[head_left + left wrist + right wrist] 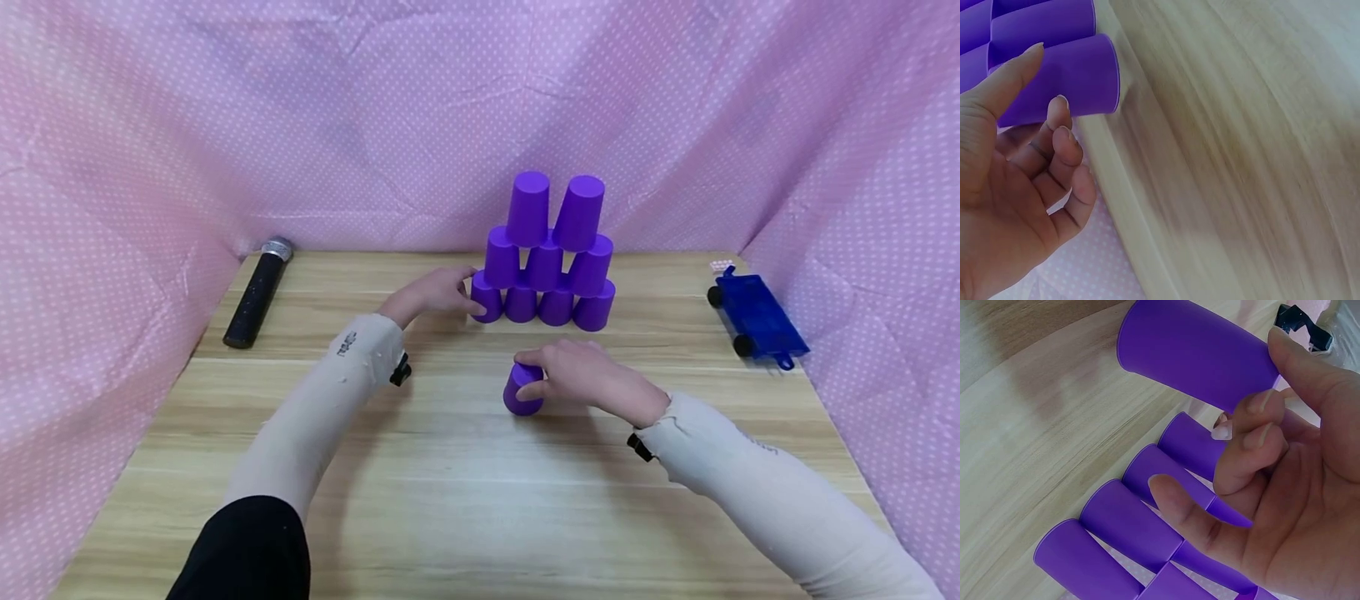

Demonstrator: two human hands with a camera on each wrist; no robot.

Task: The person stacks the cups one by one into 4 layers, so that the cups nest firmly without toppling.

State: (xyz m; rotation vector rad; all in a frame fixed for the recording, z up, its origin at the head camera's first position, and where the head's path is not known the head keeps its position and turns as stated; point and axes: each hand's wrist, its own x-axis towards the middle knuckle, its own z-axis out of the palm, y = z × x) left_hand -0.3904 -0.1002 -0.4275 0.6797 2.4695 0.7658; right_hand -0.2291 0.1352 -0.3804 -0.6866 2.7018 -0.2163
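Purple cups stand upside down in a stacked pyramid at the back of the table: several in the bottom row, three above, two on top. My left hand is at the pyramid's left end, its thumb and fingers about the bottom-left cup. Its fingers are loosely bent; firm contact is hard to make out. Nearer to me, my right hand pinches a single upside-down purple cup near its closed end, thumb on one side. Whether this cup touches the table cannot be told.
A black microphone with a silver head lies at the table's left. On the right side is a blue toy cart with black wheels. Pink dotted cloth hangs behind and beside the wooden table.
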